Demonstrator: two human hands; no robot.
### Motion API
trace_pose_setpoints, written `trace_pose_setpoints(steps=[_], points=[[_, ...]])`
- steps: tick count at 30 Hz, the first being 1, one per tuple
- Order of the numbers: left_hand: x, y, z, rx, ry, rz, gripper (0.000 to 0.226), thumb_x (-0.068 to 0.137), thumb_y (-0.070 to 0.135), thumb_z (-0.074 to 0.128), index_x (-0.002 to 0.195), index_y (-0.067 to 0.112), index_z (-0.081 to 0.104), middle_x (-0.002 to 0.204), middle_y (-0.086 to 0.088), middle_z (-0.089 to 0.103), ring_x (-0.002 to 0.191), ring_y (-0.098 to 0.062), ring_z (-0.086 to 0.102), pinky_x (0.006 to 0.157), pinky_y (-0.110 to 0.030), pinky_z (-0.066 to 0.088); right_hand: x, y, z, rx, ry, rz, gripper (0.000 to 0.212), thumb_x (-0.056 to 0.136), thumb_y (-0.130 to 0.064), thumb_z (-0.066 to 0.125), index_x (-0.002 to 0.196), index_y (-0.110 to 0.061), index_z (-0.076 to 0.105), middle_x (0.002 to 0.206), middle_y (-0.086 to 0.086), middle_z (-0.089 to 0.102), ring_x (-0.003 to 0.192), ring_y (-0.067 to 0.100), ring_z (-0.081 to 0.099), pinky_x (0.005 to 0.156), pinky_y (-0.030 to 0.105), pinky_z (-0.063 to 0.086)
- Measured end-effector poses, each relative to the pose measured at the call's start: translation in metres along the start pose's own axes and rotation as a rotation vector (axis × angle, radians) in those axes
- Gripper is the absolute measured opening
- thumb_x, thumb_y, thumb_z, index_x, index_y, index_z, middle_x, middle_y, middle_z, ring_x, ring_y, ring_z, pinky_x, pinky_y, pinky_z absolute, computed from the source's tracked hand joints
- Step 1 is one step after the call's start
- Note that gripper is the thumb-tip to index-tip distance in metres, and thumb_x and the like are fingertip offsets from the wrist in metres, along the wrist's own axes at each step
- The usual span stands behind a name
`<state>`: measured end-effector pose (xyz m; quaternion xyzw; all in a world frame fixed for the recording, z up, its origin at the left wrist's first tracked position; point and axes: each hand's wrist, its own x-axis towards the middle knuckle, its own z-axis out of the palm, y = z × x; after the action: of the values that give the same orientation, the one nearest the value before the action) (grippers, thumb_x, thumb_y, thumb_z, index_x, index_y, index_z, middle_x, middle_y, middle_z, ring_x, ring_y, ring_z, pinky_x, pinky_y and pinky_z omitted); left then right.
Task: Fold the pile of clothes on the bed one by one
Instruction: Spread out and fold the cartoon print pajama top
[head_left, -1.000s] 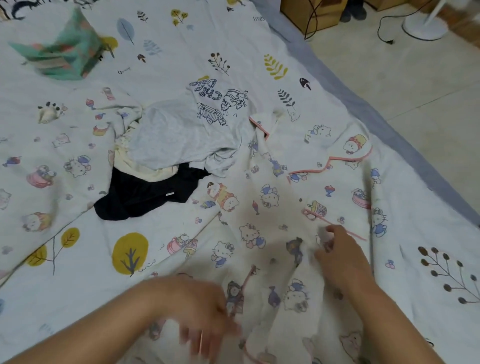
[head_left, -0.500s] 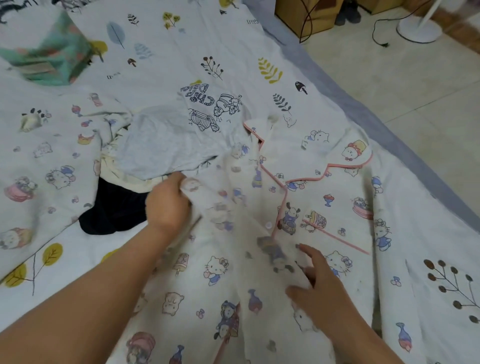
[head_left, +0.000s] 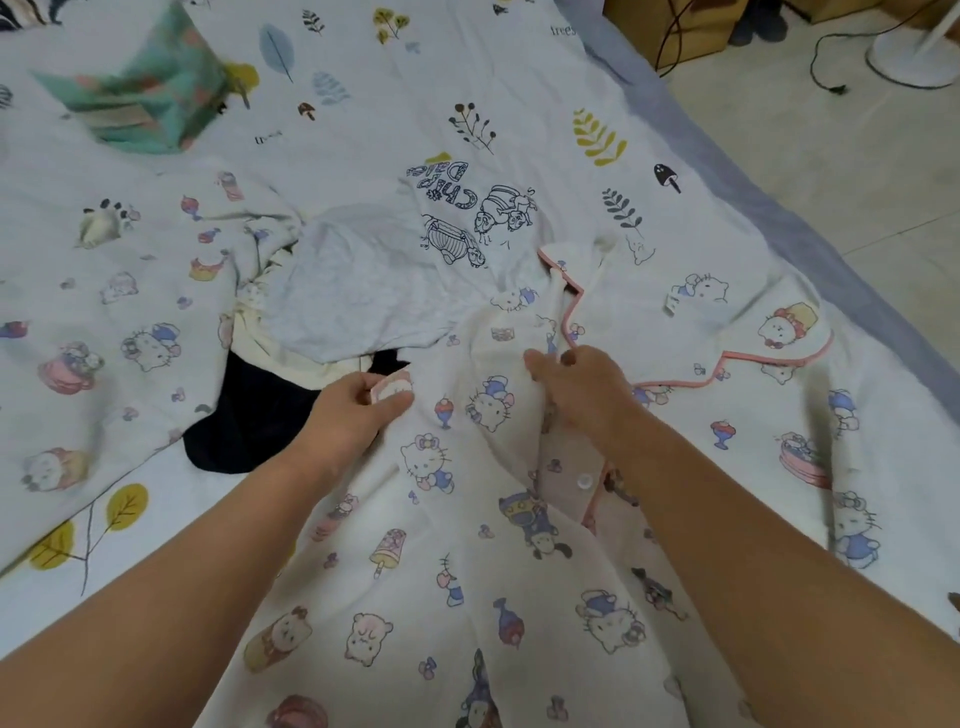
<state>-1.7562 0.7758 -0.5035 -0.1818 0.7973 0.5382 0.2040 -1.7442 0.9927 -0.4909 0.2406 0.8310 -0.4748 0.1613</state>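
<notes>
A white cartoon-print pyjama top (head_left: 467, 571) with pink piping lies spread on the bed in front of me, collar to the right. My left hand (head_left: 353, 410) pinches the top's left edge near the pile. My right hand (head_left: 576, 384) grips the fabric by the button placket. Beyond my hands sits the pile: a pale grey printed T-shirt (head_left: 374, 280) on top, a cream garment (head_left: 270, 353) beneath it, and a black garment (head_left: 254, 415) at the bottom.
A folded teal patterned cloth (head_left: 140, 98) lies at the far left of the bed. More cartoon-print fabric (head_left: 104, 338) is bunched at the left. The bed edge (head_left: 779, 228) runs diagonally at right, with tiled floor, cardboard boxes (head_left: 680, 26) and a fan base (head_left: 914, 57) beyond.
Both hands moved away from me up the pyjama top. The left front panel was flipped over and now lies flat, and my right hand went from resting flat to gripping the placket.
</notes>
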Motion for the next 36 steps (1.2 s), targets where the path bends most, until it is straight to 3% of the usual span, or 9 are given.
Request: trace_pose_setpoints(steps=[3,9,16,21,25,29,31,33,36], points=[[0.007,-0.004,-0.005,0.015,0.018,0.042,0.011,0.083,0.015,0.068,0.08,0.012,0.058,0.073,-0.003,0.06,0.06,-0.012,0.051,0.047,-0.017,0.042,0.032,-0.009,0.0,-0.289,-0.063,-0.074,0.021,0.088,-0.018,0.057,0.071,-0.013,0.047,0.077,0.004,0.051,0.085,0.026,0.052,0.068,0.028,0.039],[0.024,0.008,0.017,0.265,0.259,0.254,0.019,0.085,0.029,0.064,0.077,0.015,0.054,0.069,0.008,0.054,0.063,-0.007,0.048,0.054,-0.018,0.034,0.064,-0.044,-0.031,-0.261,0.327,-0.307,0.015,0.093,-0.023,0.052,0.093,-0.008,0.051,0.086,0.007,0.054,0.08,0.021,0.046,0.065,0.028,0.03],[0.021,0.004,0.033,0.361,0.342,0.225,0.031,0.088,0.04,0.054,0.106,0.015,0.051,0.088,0.004,0.06,0.081,-0.015,0.054,0.069,-0.027,0.037,-0.004,-0.002,-0.009,-0.319,0.295,-0.141,0.043,0.092,-0.027,0.046,0.13,-0.011,0.034,0.12,0.014,0.046,0.106,0.032,0.048,0.081,0.036,0.038],[0.017,0.008,0.028,0.619,0.424,0.24,0.026,0.092,0.025,0.052,0.111,0.007,0.055,0.1,-0.012,0.062,0.094,-0.029,0.055,0.069,-0.03,0.032,-0.048,0.055,0.01,-0.632,-0.055,-0.16,0.063,0.093,-0.007,0.046,0.145,-0.023,0.015,0.121,0.011,0.048,0.102,0.027,0.053,0.082,0.033,0.045],[-0.005,0.003,0.039,0.8,0.541,0.707,0.036,0.081,0.008,0.052,0.115,-0.002,0.053,0.111,-0.026,0.055,0.096,-0.041,0.054,0.078,-0.043,0.042,-0.058,0.065,-0.009,-0.642,0.1,-0.143,0.059,0.092,-0.008,0.047,0.144,-0.018,0.022,0.119,0.011,0.047,0.103,0.025,0.049,0.082,0.032,0.043],[-0.049,-0.024,0.068,0.911,0.204,1.014,0.05,0.086,0.027,0.044,0.131,0.007,0.043,0.138,-0.023,0.042,0.123,-0.035,0.038,0.101,-0.045,0.027,-0.108,0.087,0.023,-0.723,0.331,-0.334,0.052,0.095,-0.039,0.035,0.138,-0.008,0.037,0.133,0.021,0.047,0.123,0.035,0.044,0.101,0.044,0.038],[-0.06,-0.058,0.07,1.103,-0.012,0.932,0.055,0.095,0.044,0.028,0.143,0.018,0.029,0.148,-0.014,0.033,0.134,-0.032,0.028,0.11,-0.047,0.013,-0.132,0.117,0.04,-0.779,0.21,-0.38,0.061,0.097,-0.048,0.012,0.138,-0.01,0.035,0.143,0.019,0.036,0.137,0.035,0.025,0.109,0.047,0.02],[-0.062,-0.086,0.062,1.249,-0.15,0.749,0.06,0.095,0.056,0.009,0.149,0.029,0.009,0.152,-0.005,0.021,0.138,-0.029,0.025,0.111,-0.046,0.005,-0.149,0.152,0.045,-0.857,0.078,-0.406,0.063,0.095,-0.052,0.015,0.14,-0.013,0.034,0.15,0.012,0.026,0.144,0.026,0.007,0.111,0.045,0.01],[-0.058,-0.091,0.057,1.368,-0.228,0.59,0.072,0.072,0.071,-0.026,0.135,0.038,-0.034,0.15,0.004,-0.025,0.141,-0.017,-0.017,0.111,-0.044,-0.01,-0.158,0.176,0.041,-0.911,-0.013,-0.398,0.062,0.097,-0.052,0.011,0.141,-0.016,0.037,0.151,0.007,0.031,0.143,0.023,0.014,0.111,0.043,0.01]])
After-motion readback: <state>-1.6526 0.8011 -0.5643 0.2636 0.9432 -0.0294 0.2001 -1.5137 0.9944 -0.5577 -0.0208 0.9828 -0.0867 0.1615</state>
